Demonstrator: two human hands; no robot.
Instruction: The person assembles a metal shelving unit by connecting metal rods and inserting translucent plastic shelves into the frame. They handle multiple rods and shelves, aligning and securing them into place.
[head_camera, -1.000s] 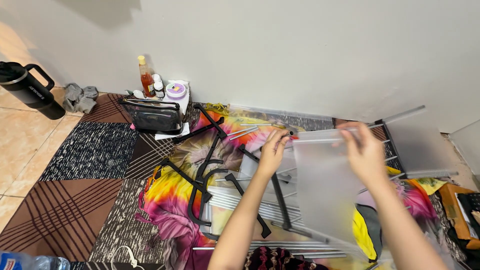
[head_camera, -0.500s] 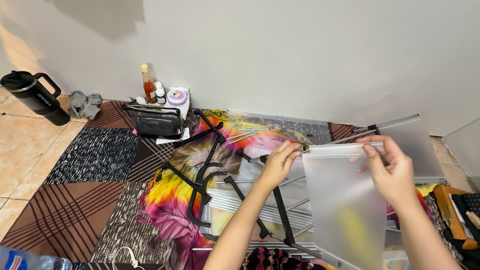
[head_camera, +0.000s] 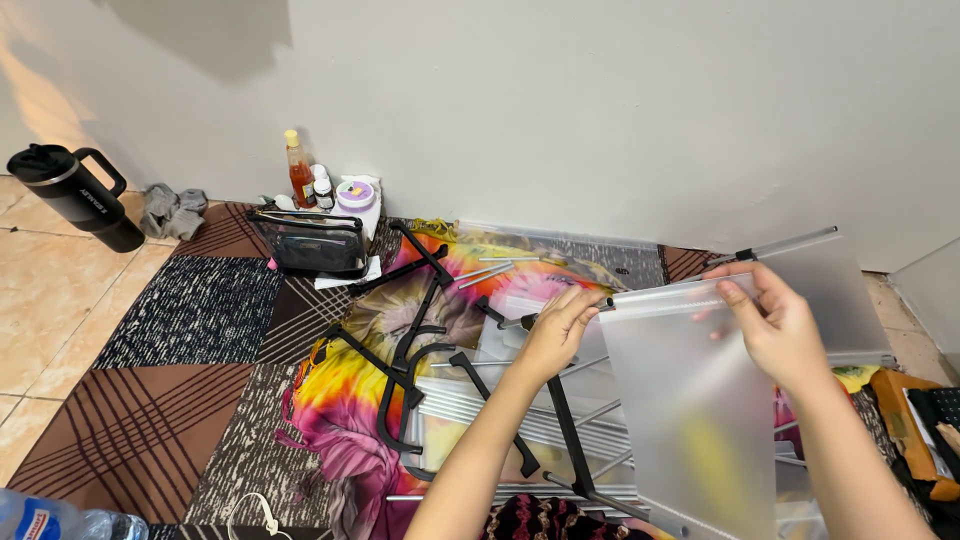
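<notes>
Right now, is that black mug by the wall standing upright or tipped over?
Upright. The black mug stands on its base on the tiled floor, lid on top, handle out to the side.

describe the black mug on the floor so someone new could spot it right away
Start at the white wall and follow its foot to the far left, where patterned rugs give way to tan floor tiles. There stands the black insulated mug, upright, lid on. Its large side handle and dark colour set it apart from the grey crumpled cloth beside it.
</notes>
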